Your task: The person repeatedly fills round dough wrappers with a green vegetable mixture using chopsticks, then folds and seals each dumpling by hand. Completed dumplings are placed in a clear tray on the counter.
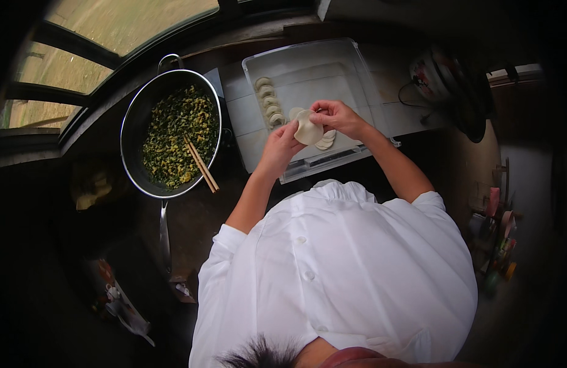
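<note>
Between both hands a round dough wrapper (309, 129) is held over a clear plastic tray (306, 49). My left hand (283, 141) pinches its left edge, while my right hand (336, 118) grips its upper right edge with thumb and fingers. Just behind it, part of another pale wrapper (295, 112) shows. A row of folded dumplings (268, 102) lies along the tray's left side. Below my right hand, several overlapping wrappers (326, 140) rest in the tray, partly hidden.
To the left stands a deep pan (126, 108) of chopped greens and yellow bits (173, 138). Wooden chopsticks (203, 168) lean over its rim, and its metal handle (164, 234) points towards the lower edge. At the right is a patterned pot or container (426, 78) with a cord.
</note>
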Demonstrator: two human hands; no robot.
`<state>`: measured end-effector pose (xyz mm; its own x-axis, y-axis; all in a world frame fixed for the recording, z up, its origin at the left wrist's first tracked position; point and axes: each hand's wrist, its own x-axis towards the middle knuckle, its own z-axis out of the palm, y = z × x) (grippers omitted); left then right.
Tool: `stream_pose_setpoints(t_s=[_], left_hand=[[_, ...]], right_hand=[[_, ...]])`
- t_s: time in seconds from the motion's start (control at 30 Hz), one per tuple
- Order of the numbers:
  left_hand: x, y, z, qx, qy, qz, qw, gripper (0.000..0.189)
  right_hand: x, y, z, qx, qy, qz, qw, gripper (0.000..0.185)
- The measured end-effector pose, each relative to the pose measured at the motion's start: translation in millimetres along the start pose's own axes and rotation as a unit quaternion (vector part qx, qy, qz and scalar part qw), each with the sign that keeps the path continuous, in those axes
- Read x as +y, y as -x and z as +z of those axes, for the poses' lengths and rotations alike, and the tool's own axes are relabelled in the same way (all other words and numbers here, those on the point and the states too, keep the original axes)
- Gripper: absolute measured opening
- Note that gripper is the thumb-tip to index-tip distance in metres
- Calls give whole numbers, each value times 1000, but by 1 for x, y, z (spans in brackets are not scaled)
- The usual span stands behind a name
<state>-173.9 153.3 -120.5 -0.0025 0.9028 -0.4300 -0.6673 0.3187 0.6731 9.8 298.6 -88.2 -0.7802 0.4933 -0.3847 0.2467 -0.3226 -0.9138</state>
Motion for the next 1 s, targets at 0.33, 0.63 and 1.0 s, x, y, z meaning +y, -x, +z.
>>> stream_pose_setpoints(t_s=[0.33,0.63,1.0], left_hand=[[-8,16,11,127,-390,142,901,23],[41,91,13,47,-92,211,972,61],[88,184,-28,75,156,146,974,38]], right_hand=[[17,18,13,50,36,13,998,28],[-90,35,66,-76,154,-99,980,29],[-119,-9,188,-87,245,-247,933,23]])
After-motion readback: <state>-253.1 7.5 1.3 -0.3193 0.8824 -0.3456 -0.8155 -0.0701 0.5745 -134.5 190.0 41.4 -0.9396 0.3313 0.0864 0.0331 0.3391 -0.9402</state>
